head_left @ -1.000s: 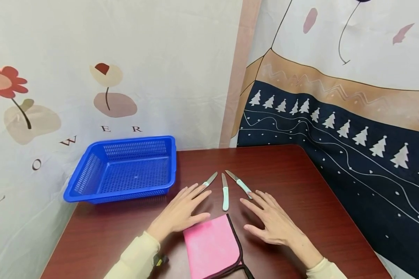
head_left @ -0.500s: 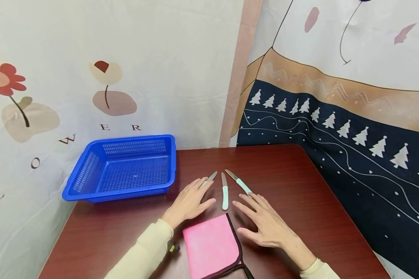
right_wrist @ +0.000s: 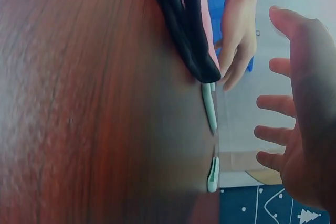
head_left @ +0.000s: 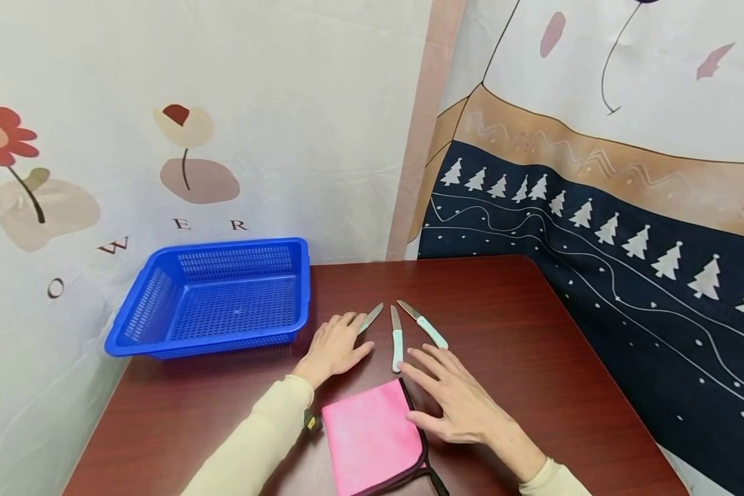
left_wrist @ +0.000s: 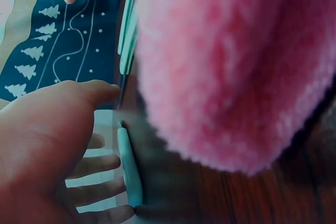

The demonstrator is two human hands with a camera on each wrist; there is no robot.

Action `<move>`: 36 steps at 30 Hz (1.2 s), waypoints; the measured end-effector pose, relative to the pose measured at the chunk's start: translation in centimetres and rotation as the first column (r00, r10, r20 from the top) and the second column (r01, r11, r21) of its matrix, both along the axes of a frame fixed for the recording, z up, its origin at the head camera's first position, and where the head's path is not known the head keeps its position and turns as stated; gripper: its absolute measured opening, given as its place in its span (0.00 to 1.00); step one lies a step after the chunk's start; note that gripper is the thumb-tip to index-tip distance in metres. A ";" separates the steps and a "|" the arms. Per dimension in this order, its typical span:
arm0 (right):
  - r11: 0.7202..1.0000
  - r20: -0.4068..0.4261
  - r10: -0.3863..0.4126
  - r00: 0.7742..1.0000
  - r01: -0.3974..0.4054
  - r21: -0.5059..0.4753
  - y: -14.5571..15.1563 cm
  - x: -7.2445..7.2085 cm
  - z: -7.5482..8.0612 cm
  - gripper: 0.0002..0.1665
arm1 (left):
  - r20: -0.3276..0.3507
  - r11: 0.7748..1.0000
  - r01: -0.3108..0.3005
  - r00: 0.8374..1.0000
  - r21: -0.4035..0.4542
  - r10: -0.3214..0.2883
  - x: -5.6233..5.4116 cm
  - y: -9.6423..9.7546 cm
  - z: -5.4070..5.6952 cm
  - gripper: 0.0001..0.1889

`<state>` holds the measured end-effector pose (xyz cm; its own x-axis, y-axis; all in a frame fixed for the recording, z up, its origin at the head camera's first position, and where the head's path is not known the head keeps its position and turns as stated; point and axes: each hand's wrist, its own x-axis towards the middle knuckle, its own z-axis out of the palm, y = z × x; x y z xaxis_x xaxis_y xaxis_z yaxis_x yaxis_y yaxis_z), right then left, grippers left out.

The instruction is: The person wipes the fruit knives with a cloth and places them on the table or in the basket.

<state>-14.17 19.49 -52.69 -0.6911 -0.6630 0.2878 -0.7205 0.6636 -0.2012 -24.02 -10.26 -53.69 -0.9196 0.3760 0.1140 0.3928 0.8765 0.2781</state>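
**A:** What does the head view show?

**B:** Three knives fanned out on the dark red bench (head_left: 533, 331). The left hand (head_left: 335, 344) lies over the handle of the left knife (head_left: 372, 317), fingers bent down onto it; whether the grip has actually closed round the handle, I cannot tell from here. The right hand (head_left: 452, 399) is flat and released, fingers straight, its tips just beside the handle end of the middle knife (head_left: 397, 337) and near the handle of the right knife (head_left: 428, 329).

**A:** And around them?

**B:** A pink cloth (head_left: 372, 434) with a dark edge lies between the two wrists, at the near side of the bench. A blue basket (head_left: 161, 296) sits at the far left corner (nothing visible in it).

**A:** The left wrist view?

**B:** Mostly blurred pink cloth (left_wrist: 231, 66). The left hand (left_wrist: 47, 145) has its thumb on one side and fingers on the other of a pale green knife handle (left_wrist: 128, 166); contact is unclear. Two more handles show farther off.

**A:** Right wrist?

**B:** The right hand (right_wrist: 299, 124) hovers open, fingers spread, beside the middle knife (right_wrist: 209, 108). The left hand (right_wrist: 239, 30) shows beyond the cloth's dark edge (right_wrist: 178, 24).
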 end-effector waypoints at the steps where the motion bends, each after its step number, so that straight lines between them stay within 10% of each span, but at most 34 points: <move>1: 1.000 -0.002 0.007 1.000 -0.007 -0.001 -0.1 0.0 0.0 0.47 | -0.001 1.000 -0.005 1.000 -0.004 0.005 -0.2 0.0 -0.1 0.34; 17: 0.999 -0.028 0.040 0.999 -0.039 0.019 -1.3 0.3 0.1 0.48 | -0.084 0.999 -0.018 0.996 -0.049 0.014 -1.0 0.4 -0.4 0.20; 26: 0.999 -0.045 0.044 0.998 -0.043 0.016 -1.4 0.3 0.1 0.48 | -0.226 1.000 0.020 0.974 0.017 -0.016 -4.7 -1.0 -7.7 0.13; 36: 0.998 -0.053 0.063 0.997 -0.063 0.007 -1.5 0.3 0.2 0.48 | -0.195 0.999 0.033 0.981 0.040 -0.025 -4.8 -1.3 -8.4 0.07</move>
